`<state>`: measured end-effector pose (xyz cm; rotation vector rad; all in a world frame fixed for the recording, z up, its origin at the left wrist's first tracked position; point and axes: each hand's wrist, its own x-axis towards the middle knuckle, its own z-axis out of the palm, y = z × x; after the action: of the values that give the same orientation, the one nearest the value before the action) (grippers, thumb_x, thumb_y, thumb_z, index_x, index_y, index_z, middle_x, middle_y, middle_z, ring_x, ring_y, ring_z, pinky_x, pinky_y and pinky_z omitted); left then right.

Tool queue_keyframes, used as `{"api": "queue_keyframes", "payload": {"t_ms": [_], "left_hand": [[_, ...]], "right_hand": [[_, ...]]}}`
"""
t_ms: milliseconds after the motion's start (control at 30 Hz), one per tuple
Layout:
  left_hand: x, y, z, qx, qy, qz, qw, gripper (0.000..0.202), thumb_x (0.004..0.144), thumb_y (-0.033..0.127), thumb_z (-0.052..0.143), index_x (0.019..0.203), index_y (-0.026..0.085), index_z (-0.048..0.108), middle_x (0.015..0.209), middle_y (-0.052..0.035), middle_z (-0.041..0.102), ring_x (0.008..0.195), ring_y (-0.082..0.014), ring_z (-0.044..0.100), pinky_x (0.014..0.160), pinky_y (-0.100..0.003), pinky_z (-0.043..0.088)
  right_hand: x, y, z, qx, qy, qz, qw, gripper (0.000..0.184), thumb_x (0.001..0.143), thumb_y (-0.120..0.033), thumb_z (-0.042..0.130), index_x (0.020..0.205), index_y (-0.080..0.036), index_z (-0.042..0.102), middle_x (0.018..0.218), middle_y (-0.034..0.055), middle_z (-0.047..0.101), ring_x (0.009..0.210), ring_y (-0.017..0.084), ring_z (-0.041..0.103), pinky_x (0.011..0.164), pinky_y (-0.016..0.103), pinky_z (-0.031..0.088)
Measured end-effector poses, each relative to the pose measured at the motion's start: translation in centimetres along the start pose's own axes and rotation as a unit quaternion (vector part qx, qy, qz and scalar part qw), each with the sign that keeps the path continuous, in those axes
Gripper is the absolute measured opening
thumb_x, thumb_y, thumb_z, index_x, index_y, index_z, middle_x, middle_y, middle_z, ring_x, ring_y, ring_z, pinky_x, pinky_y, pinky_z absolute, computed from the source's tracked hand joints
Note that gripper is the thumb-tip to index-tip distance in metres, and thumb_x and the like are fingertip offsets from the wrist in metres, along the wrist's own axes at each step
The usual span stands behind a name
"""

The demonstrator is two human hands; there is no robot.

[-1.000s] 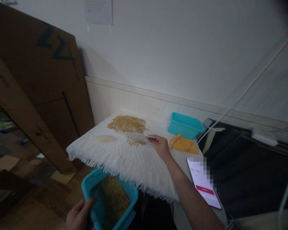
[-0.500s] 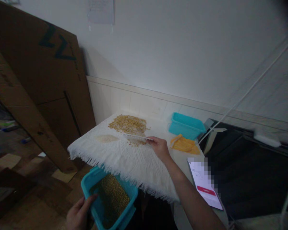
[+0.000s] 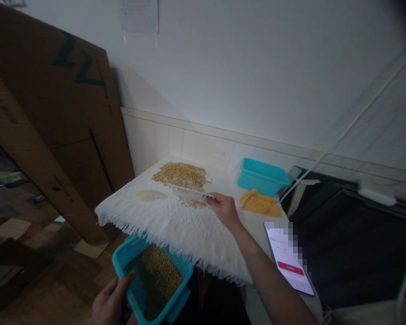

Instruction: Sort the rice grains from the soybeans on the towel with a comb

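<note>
My left hand (image 3: 108, 301) grips the left wall of a teal plastic bin (image 3: 121, 270) below the table's front edge, thumb over the rim. Yellow soybeans (image 3: 165, 266) fill part of it, beside a darker greenish area I cannot make out. My right hand (image 3: 226, 211) is closed on the right end of a thin, flat white strip (image 3: 189, 193), held over the tabletop on its long edge. Behind the strip spreads a pile of soybeans (image 3: 181, 172); a few loose ones (image 3: 192, 204) lie in front. To its left is a small mound of pale grains (image 3: 150, 195).
A fringed white cloth (image 3: 149, 221) covers the table. Towards the back right stand a second teal bin (image 3: 262, 178) and a yellow cloth (image 3: 261, 204). A phone (image 3: 289, 262) lies on the right edge. A large cardboard box (image 3: 71, 113) rises at left, a wall behind.
The white strip has tilted, so more of its face shows, and its left end is slightly higher. The held bin has shifted slightly left with my left hand.
</note>
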<state>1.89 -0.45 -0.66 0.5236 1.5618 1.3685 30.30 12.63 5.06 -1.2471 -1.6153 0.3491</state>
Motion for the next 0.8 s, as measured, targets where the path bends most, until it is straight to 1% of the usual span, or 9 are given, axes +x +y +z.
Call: {"api": "queue_keyframes", "payload": {"t_ms": [100, 167, 233, 367, 467, 567, 667, 800], "left_hand": [[-0.1, 0.1, -0.1, -0.031, -0.024, -0.036, 0.999, 0.032, 0.044, 0.041, 0.079, 0.057, 0.017, 0.063, 0.034, 0.0109, 0.038, 0.029, -0.0056, 0.030, 0.029, -0.018, 0.025], [-0.1, 0.2, 0.0, -0.037, -0.024, -0.046, 0.998, 0.031, 0.043, 0.039, 0.080, 0.057, 0.017, 0.063, 0.034, 0.0109, 0.038, 0.030, -0.0051, 0.030, 0.029, -0.018, 0.024], [-0.2, 0.4, 0.0, -0.039, -0.022, -0.056, 0.997, 0.032, 0.041, 0.038, 0.080, 0.059, 0.017, 0.065, 0.035, 0.0098, 0.043, 0.030, -0.0054, 0.032, 0.030, -0.018, 0.025], [0.0, 0.4, -0.1, -0.032, -0.013, -0.060, 0.998, 0.033, 0.039, 0.038, 0.080, 0.059, 0.016, 0.066, 0.038, 0.0067, 0.048, 0.031, -0.0074, 0.036, 0.029, -0.020, 0.027], [0.3, 0.0, -0.3, -0.031, -0.020, -0.058, 0.998, 0.033, 0.040, 0.040, 0.080, 0.057, 0.016, 0.065, 0.037, 0.0063, 0.047, 0.031, -0.0079, 0.037, 0.029, -0.020, 0.027], [0.5, -0.3, -0.4, -0.028, -0.026, -0.054, 0.998, 0.032, 0.041, 0.040, 0.080, 0.055, 0.017, 0.063, 0.034, 0.0082, 0.043, 0.029, -0.0070, 0.034, 0.028, -0.020, 0.025], [0.5, -0.3, -0.3, -0.037, -0.027, -0.052, 0.998, 0.032, 0.042, 0.039, 0.080, 0.055, 0.018, 0.061, 0.032, 0.0104, 0.040, 0.027, -0.0064, 0.031, 0.026, -0.019, 0.022], [0.3, -0.1, -0.2, -0.053, -0.034, -0.055, 0.997, 0.033, 0.043, 0.039, 0.082, 0.055, 0.018, 0.060, 0.032, 0.0119, 0.038, 0.028, -0.0047, 0.031, 0.027, -0.017, 0.022]], "right_hand": [[-0.1, -0.4, 0.1, -0.009, -0.006, -0.003, 1.000, 0.022, 0.080, -0.033, 0.061, 0.087, -0.017, 0.074, 0.070, -0.0011, 0.072, 0.063, 0.014, 0.065, 0.057, 0.020, 0.046], [-0.2, -0.7, 0.0, -0.014, 0.000, -0.004, 1.000, 0.023, 0.081, -0.033, 0.060, 0.090, -0.016, 0.074, 0.075, -0.0005, 0.072, 0.066, 0.015, 0.065, 0.060, 0.020, 0.046], [-0.3, -1.0, -0.1, -0.021, 0.008, -0.005, 1.000, 0.024, 0.082, -0.034, 0.059, 0.092, -0.016, 0.073, 0.078, 0.0003, 0.073, 0.069, 0.015, 0.066, 0.062, 0.020, 0.047], [-0.6, -1.5, -0.1, -0.034, 0.003, -0.012, 0.999, 0.023, 0.082, -0.032, 0.059, 0.089, -0.016, 0.073, 0.072, 0.0000, 0.071, 0.063, 0.014, 0.064, 0.058, 0.019, 0.044], [-0.7, -1.7, 0.1, -0.037, -0.006, -0.018, 0.999, 0.022, 0.081, -0.032, 0.060, 0.085, -0.015, 0.074, 0.067, -0.0007, 0.069, 0.059, 0.013, 0.062, 0.054, 0.019, 0.042], [-0.8, -1.9, 0.2, -0.039, -0.005, -0.020, 0.999, 0.023, 0.082, -0.032, 0.059, 0.086, -0.015, 0.073, 0.068, -0.0001, 0.070, 0.059, 0.013, 0.062, 0.054, 0.019, 0.042], [-0.8, -2.1, 0.2, -0.042, -0.003, -0.021, 0.999, 0.023, 0.082, -0.032, 0.059, 0.086, -0.014, 0.074, 0.065, 0.0000, 0.069, 0.058, 0.013, 0.061, 0.054, 0.019, 0.042], [-0.8, -2.2, 0.1, -0.042, -0.005, -0.020, 0.999, 0.024, 0.081, -0.033, 0.059, 0.083, -0.014, 0.074, 0.062, -0.0003, 0.068, 0.055, 0.013, 0.060, 0.052, 0.019, 0.042]]}}
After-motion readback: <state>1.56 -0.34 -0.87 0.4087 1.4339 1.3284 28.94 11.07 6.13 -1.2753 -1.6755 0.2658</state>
